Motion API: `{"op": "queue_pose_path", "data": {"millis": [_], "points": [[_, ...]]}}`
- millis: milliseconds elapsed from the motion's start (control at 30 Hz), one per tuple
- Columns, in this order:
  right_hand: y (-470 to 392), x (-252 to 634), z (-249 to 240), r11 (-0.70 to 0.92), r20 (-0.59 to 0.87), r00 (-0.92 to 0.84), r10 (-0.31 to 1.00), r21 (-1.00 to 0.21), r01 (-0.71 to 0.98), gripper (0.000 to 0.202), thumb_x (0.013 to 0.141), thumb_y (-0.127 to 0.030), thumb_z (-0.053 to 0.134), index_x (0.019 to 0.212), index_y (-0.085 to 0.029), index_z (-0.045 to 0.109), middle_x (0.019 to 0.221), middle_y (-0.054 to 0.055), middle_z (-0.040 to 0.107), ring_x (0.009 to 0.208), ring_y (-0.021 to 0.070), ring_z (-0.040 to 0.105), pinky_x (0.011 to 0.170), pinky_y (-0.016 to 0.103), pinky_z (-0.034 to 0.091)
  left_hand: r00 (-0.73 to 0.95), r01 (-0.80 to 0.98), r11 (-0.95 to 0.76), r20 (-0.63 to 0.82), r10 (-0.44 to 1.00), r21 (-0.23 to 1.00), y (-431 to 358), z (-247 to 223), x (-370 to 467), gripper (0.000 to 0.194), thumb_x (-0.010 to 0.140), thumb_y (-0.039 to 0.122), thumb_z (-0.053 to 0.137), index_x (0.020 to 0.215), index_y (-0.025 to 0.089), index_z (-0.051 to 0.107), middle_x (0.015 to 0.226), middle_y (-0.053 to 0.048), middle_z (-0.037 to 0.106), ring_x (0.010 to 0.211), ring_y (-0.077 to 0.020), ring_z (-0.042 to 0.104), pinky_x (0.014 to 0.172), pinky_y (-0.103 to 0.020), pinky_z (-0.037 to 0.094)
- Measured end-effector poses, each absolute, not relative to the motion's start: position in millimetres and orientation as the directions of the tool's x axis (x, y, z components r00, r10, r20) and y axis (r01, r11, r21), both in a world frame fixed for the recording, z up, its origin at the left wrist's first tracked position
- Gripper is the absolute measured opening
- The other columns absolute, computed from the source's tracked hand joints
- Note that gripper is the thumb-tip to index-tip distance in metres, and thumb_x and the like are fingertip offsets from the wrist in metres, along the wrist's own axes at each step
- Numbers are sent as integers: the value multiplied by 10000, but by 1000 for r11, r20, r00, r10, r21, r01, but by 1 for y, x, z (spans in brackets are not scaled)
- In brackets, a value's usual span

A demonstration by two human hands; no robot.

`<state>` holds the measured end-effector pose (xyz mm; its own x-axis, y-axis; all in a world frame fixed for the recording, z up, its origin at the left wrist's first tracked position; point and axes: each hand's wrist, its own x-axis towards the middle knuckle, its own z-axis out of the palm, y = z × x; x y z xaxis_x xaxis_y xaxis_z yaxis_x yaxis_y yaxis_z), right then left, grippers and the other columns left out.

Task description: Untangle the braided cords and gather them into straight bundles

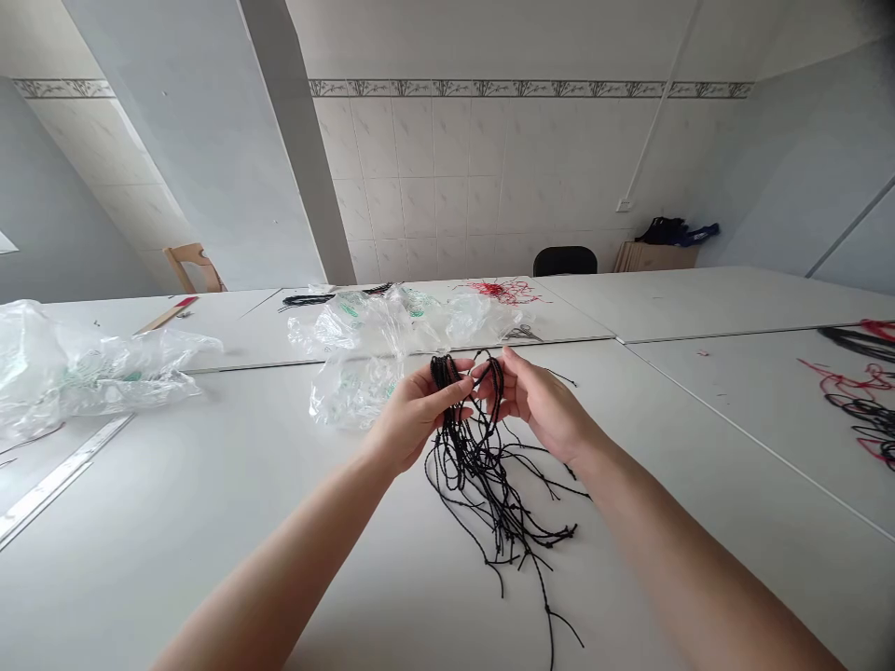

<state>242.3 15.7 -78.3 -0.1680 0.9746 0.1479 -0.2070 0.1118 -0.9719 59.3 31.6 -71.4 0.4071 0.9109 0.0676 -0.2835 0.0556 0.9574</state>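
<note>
A clear plastic bag (392, 321) lies crumpled on the white table (244, 522), and a bundle of black cords (461, 447) is held up nearer the person than that bag and a little to its right. The left hand (423, 410) pinches the thick, folded top of the bundle, thumb across the front and fingers behind. The right hand (542, 401) has its fingers closed around a smaller set of loops from the same cords; the fingertips of both hands are close together, and I cannot tell whether they touch. Below them the knotted ends fan out loosely towards the person

Scissors (522, 334) lie at the bag's right end, with a tangle of red cord (498, 291) behind it and more black cord (308, 300) behind its left part. Well to the left of the bag are a second plastic bag (90, 359), a ruler (62, 475) and a wooden stick (168, 317) with a red end. Far to its right, red and black cords (867, 419) lie at the edge of view. Beyond it and to the right stand a black chair (565, 261) and a cardboard box (654, 256)
</note>
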Motion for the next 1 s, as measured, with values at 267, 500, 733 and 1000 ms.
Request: {"op": "queue_pose_path", "data": {"millis": [267,500,733,1000], "points": [[13,244,-78,173,198,-176,964,-974,-148,282,969,-439,526,902,-214,682,912,35,648,786,160,603,674,291,511,419,-285,52,76,905,957,32,-71,59,315,800,297,844,1092,207,767,1068,-75,731,952,-172,652,770,-268,526],[11,242,-74,147,174,-187,967,-977,-152,233,944,-403,546,972,-217,684,992,57,679,851,182,659,679,302,540,418,-306,55,82,905,950,33,-73,58,323,799,286,840,1103,210,762,1144,-94,731,1041,-221,667,799,-297,541],[8,240,-69,148,170,-201,965,-982,-122,178,932,-325,570,1027,-230,686,1002,44,670,901,183,676,759,328,572,400,-314,61,74,914,947,34,-72,58,320,787,284,853,1083,203,764,1061,-69,722,947,-172,646,786,-281,555],[9,242,-71,137,165,-210,964,-980,-142,209,947,-401,585,1035,-239,684,1014,46,682,917,185,678,758,326,570,404,-308,58,76,912,950,33,-72,57,319,794,285,843,1091,203,760,1065,-80,723,998,-204,658,805,-299,555]]}}
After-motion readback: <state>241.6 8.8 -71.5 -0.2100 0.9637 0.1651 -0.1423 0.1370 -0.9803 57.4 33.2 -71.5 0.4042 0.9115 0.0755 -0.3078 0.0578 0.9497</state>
